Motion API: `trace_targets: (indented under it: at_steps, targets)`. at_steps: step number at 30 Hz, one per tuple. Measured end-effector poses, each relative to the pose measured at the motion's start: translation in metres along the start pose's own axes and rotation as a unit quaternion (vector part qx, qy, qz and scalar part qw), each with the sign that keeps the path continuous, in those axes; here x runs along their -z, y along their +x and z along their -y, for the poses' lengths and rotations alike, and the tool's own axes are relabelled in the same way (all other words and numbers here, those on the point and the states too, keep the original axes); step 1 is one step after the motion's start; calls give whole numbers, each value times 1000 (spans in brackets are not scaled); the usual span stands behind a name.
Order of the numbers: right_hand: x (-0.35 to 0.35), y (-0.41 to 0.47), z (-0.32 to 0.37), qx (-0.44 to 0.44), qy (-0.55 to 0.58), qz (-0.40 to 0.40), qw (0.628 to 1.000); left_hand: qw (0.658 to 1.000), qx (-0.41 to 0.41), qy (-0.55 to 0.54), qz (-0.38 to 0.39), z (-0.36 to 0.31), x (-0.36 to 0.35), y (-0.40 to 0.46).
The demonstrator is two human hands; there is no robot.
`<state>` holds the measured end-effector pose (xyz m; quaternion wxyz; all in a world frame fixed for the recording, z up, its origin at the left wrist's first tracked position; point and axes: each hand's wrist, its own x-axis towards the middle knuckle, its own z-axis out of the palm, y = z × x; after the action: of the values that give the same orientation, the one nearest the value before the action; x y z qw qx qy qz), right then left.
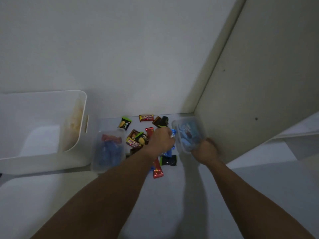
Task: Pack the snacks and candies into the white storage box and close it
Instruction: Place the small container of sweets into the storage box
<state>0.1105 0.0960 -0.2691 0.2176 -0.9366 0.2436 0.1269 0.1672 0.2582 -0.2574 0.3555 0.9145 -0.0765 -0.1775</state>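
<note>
My right hand (205, 150) grips the near end of a clear plastic tub of blue-wrapped candies (189, 133). My left hand (161, 139) is curled closed on a blue candy wrapper (173, 133) over the scattered snack packets (138, 139).

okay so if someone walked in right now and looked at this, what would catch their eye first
Probably the scatter of bright snack wrappers in the middle of the pale surface, with the left hand reaching into it. Next, the right hand gripping a clear tub of blue packets by the side wall. The big white storage box sits open at the far left.
</note>
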Motion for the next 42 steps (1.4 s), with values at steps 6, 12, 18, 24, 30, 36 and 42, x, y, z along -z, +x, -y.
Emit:
trace_targets:
  at_steps: [6,12,18,24,30,36,42]
  targets:
    - [-7,2,-6,-17,-12,-13,1000,987,88,-88,101,-13,-47,15]
    - [-6,7,-12,-53,92,-35,994,979,146,-134,40,-8,-60,14]
    - [4,-1,-1,-55,171,-94,979,974,140,-170,54,-4,-30,4]
    - [12,-15,53,1,219,-104,970,978,125,-144,-84,14,24,-25]
    - [-19,-41,121,49,247,-36,967,943,175,-151,-239,64,66,-67]
    - [-51,-73,169,90,228,3,969,915,229,-159,-293,112,90,-103]
    - [-78,-89,184,97,225,31,969,912,240,-182,-280,135,97,-132]
